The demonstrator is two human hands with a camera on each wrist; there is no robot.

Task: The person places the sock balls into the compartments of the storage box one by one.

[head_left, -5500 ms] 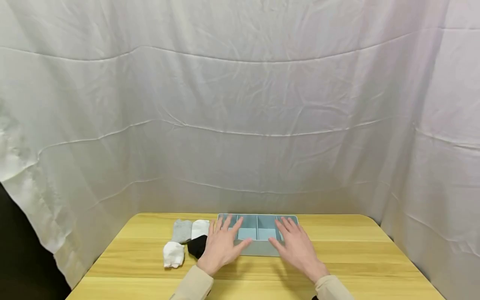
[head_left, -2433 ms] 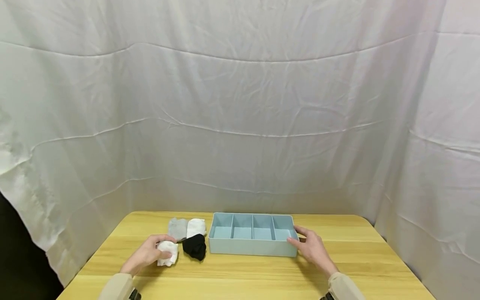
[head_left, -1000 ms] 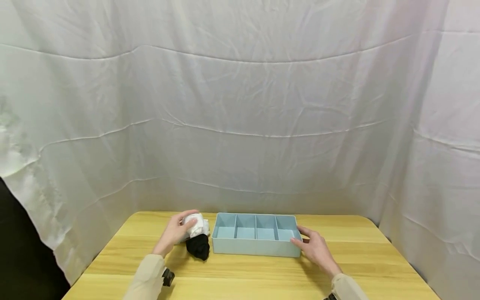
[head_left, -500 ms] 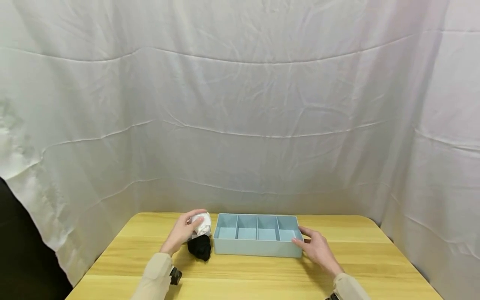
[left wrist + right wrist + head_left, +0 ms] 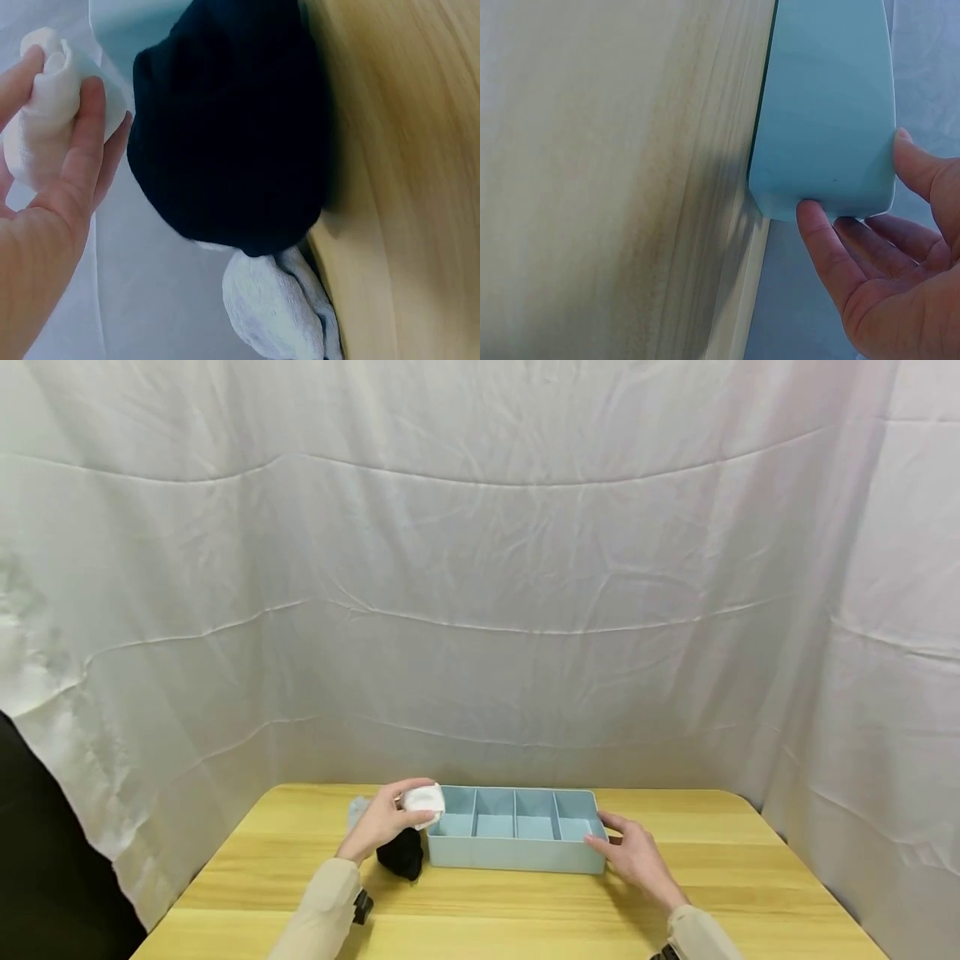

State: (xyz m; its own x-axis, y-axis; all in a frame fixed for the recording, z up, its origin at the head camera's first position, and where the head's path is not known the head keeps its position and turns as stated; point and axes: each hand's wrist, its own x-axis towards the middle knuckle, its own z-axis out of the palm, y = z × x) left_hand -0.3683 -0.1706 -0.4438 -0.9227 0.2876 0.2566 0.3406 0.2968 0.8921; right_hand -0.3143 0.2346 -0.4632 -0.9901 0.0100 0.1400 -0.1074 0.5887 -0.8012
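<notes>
Wooden table (image 5: 480,920): left hand (image 5: 384,818) pinches white bundle (image 5: 425,803) beside box (image 5: 517,855); right hand (image 5: 637,857) holds box end.

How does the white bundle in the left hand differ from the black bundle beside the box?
Colour: the white bundle is pale, while the black bundle is dark all over.
Support: the left hand grips the white bundle off the table; the black bundle rests on the table.
Contact: fingers pinch the white bundle, whereas no hand grips the black bundle.
Shared: both are bundled cloth.
</notes>
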